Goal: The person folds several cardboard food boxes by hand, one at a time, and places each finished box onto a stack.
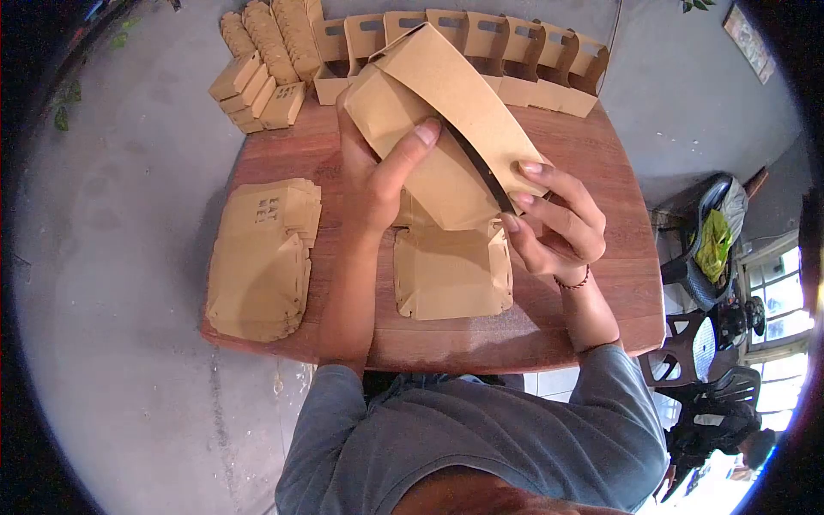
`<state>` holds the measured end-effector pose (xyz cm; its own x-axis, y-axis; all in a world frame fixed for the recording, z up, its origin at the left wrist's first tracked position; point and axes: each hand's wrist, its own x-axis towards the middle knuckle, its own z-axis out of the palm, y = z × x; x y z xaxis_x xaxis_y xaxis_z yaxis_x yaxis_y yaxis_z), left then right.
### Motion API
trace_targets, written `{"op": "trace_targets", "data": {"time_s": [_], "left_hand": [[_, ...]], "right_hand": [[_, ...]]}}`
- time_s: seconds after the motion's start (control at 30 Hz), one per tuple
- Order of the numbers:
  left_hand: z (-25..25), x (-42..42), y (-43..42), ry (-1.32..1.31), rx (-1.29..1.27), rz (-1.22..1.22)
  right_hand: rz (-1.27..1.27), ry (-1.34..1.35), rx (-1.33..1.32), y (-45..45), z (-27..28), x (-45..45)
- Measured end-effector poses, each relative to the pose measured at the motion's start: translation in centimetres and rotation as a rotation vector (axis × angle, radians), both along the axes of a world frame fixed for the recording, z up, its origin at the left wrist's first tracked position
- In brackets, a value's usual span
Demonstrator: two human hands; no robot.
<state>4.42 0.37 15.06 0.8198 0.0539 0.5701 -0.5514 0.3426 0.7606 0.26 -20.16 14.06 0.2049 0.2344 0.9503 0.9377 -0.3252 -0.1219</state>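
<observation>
A brown cardboard box is held up tilted above the table, partly folded, with a dark gap along one edge of its flap. My left hand grips it from the left side, the thumb pressed on a panel beside the gap. At the lower right corner, my right hand pinches the flap edge between thumb and fingers. Beneath the box lies a flat cardboard blank, partly covered by it. To the left rests a stack of flat cardboard blanks with cut-out letters.
Several folded cardboard carriers with handle holes stand in a row along the back of the wooden table. Small closed boxes and nested cardboard stacks sit at the back left. Plastic chairs stand to the right.
</observation>
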Motion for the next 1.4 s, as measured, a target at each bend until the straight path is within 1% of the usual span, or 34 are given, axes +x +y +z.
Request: {"op": "trace_targets", "data": {"time_s": [0.23, 0.33, 0.4, 0.57, 0.73, 0.8, 0.83, 0.87, 0.9, 0.93, 1.0, 1.03, 1.1, 1.13, 1.17, 1.2, 1.23, 1.3, 1.33, 1.37, 1.4], "left_hand": [[-0.1, 0.2, 0.3, 0.025, 0.024, -0.018], [-0.3, 0.3, 0.2, 0.033, 0.016, -0.003], [-0.4, 0.4, 0.2, -0.045, 0.060, 0.045], [-0.4, 0.2, -0.1, -0.059, 0.076, 0.107], [-1.7, 1.0, -0.4, -0.100, 0.104, 0.146], [-1.8, 1.0, -0.5, -0.095, 0.206, 0.314], [-2.3, 1.3, -0.7, -0.096, 0.206, 0.313], [-3.3, 1.8, -1.0, -0.003, 0.086, 0.188], [-3.3, 1.9, -1.4, 0.089, -0.034, 0.062], [-3.3, 1.7, -1.9, 0.088, -0.033, 0.061], [-3.0, 0.9, -2.6, -0.019, 0.067, -0.009], [-2.4, 0.6, -2.5, -0.020, 0.066, -0.009], [-1.1, 0.1, -2.3, 0.041, 0.281, -0.101], [-0.5, -0.4, -2.3, 0.174, 0.160, -0.150], [-0.6, -0.1, -2.1, 0.174, 0.160, -0.150], [-0.7, 0.3, -1.8, 0.189, 0.097, -0.156], [-0.6, 0.5, -1.7, 0.202, 0.035, -0.163], [-0.8, 0.3, -1.5, 0.206, 0.004, -0.134], [-1.2, 0.6, -1.3, 0.210, -0.052, -0.188], [-1.6, 1.0, -1.2, 0.213, -0.109, -0.241], [-1.8, 1.2, -1.4, 0.225, -0.154, -0.278]], "right_hand": [[0.065, 0.009, -0.014, 0.4, -0.1, 0.3], [0.083, -0.030, -0.034, 0.6, -0.3, 0.7], [0.100, -0.039, -0.048, 0.8, -0.7, 0.9], [0.059, -0.028, -0.089, 1.3, -0.8, 0.7], [0.044, -0.026, -0.120, 2.1, -1.5, 1.0], [-0.020, -0.001, -0.144, 2.5, -2.0, 0.9], [-0.021, -0.001, -0.144, 2.6, -2.3, 1.0], [-0.056, -0.036, -0.136, 2.7, -2.6, 1.3], [-0.089, -0.072, -0.128, 2.8, -3.0, 1.5], [-0.090, -0.072, -0.128, 2.8, -3.2, 1.9], [-0.199, -0.156, -0.133, 2.8, -3.6, 2.3], [-0.198, -0.157, -0.133, 2.6, -3.5, 2.3], [-0.142, -0.159, -0.214, 2.3, -3.5, 2.3], [-0.142, -0.159, -0.215, 2.3, -3.4, 2.2], [-0.016, -0.066, -0.185, 2.4, -3.3, 2.0], [0.110, 0.027, -0.153, 2.5, -3.2, 1.8], [0.109, 0.025, -0.153, 2.7, -3.3, 1.9], [0.427, 0.091, 0.097, 2.9, -3.8, 2.3], [0.301, 0.060, 0.036, 2.1, -3.7, 2.8], [0.299, 0.059, 0.036, 1.8, -3.7, 2.8], [0.155, 0.198, 0.123, 1.9, -3.0, 2.5]]}}
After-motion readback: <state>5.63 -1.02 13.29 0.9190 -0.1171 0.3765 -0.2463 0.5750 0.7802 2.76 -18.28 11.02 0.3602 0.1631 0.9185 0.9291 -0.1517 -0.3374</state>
